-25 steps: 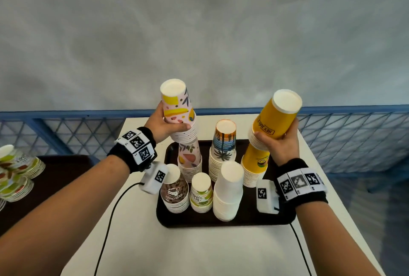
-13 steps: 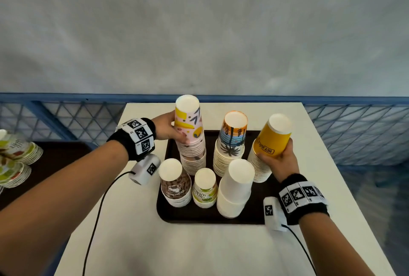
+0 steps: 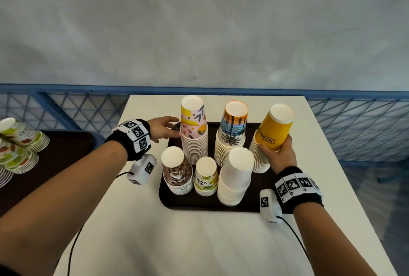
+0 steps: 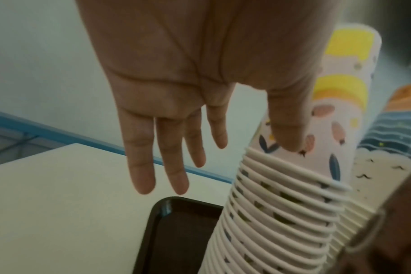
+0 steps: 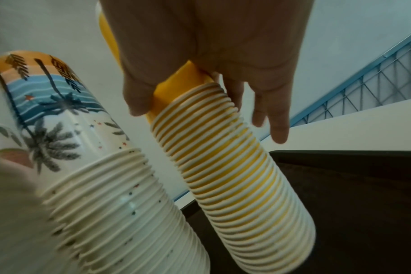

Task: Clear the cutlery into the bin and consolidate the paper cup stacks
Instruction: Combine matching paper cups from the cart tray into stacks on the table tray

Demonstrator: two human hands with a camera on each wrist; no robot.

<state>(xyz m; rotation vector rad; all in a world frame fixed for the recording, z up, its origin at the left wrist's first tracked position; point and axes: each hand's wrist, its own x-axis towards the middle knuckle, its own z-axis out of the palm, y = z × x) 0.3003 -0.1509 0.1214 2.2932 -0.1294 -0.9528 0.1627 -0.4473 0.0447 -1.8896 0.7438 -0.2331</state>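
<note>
Several stacks of upturned paper cups stand on a dark tray (image 3: 199,204). My left hand (image 3: 176,126) is open just left of the pink patterned stack (image 3: 193,134). In the left wrist view its fingers are straight and the left hand (image 4: 235,163) only touches the pink stack (image 4: 293,204) with the thumb tip. My right hand (image 3: 275,145) grips the top of the yellow cup stack (image 3: 273,129) at the tray's back right. The right wrist view shows thumb and fingers of the right hand (image 5: 209,122) curled round the yellow stack (image 5: 235,176), which leans slightly. No cutlery or bin is in view.
A palm-print stack (image 3: 232,134) stands between the pink and yellow ones. Leopard-print (image 3: 177,171), green (image 3: 205,176) and plain white (image 3: 235,178) stacks fill the tray's front. More cup stacks (image 3: 20,143) lie on a dark side table at left. A blue railing (image 3: 354,121) runs behind the white table (image 3: 177,242).
Both hands brought their lifted cup piles down onto the stacks below. The left hand has let go of the pink stack and opened. The right hand still holds the yellow stack.
</note>
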